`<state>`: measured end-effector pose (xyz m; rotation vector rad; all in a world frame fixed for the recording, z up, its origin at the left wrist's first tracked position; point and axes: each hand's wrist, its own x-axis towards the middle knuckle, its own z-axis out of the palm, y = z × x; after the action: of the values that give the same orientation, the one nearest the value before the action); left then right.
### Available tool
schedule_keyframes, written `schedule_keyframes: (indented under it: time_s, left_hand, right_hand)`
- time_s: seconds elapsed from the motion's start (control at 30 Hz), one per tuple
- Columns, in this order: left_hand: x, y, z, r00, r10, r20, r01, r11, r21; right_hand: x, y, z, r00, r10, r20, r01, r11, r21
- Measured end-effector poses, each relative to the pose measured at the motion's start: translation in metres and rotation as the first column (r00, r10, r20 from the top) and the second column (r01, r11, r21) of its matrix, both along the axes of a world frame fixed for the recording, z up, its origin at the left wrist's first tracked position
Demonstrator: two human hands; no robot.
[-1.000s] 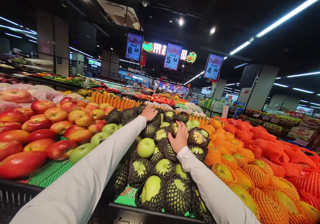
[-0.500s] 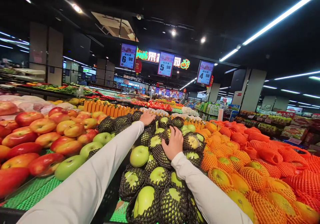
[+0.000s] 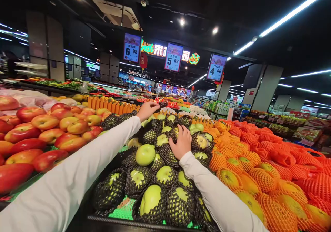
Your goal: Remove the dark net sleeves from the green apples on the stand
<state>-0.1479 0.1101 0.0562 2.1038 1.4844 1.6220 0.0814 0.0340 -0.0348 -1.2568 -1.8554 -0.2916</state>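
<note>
My left hand [image 3: 148, 110] is raised above the far end of the green apple pile, its fingers curled on a dark netted apple [image 3: 162, 103] that is mostly hidden behind them. Lower and to the right, my right hand [image 3: 181, 143] has its thumb and bent fingers around a green apple in black foam net [image 3: 173, 134] within the pile; the palm covers part of it. Between my forearms lie several more netted green apples [image 3: 165, 175]. One bare green apple [image 3: 145, 154] sits on top of them.
Red-yellow mangoes or apples [image 3: 45, 121] are heaped on the left. Orange-netted citrus [image 3: 248, 176] and red-netted fruit [image 3: 281, 156] fill the right. A low orange picket fence [image 3: 111, 107] borders the back. The display's black front edge [image 3: 144, 226] runs below, and price screens [image 3: 173, 57] hang overhead.
My left hand has risen and moved slightly left, bringing a dark netted apple above the pile. My right hand stays at nearly the same place among the apples. The view has shifted slightly.
</note>
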Motion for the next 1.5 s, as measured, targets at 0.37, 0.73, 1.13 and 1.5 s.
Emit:
schedule_keyframes:
  time_s: [0.37,0.73,1.13,1.5]
  left_hand:
    - [-0.018,-0.106,-0.079,0.846,-0.509,0.158,0.525,0.847,-0.088]
    - [-0.019,-0.112,-0.068,0.91,-0.4,0.108,0.408,0.911,-0.066]
    - [-0.021,-0.102,-0.069,0.888,-0.33,0.32,0.35,0.937,-0.007]
    - [-0.018,-0.103,-0.073,0.825,-0.433,0.363,0.492,0.866,-0.088]
  right_hand:
    - [-0.01,-0.028,0.005,0.961,0.275,0.029,-0.273,0.924,0.267]
    - [-0.025,-0.053,0.001,0.827,0.558,0.068,-0.562,0.814,0.146]
    - [-0.022,-0.043,0.003,0.808,0.516,-0.284,-0.43,0.847,0.314]
    - [-0.024,-0.042,0.003,0.721,0.598,-0.35,-0.452,0.789,0.416]
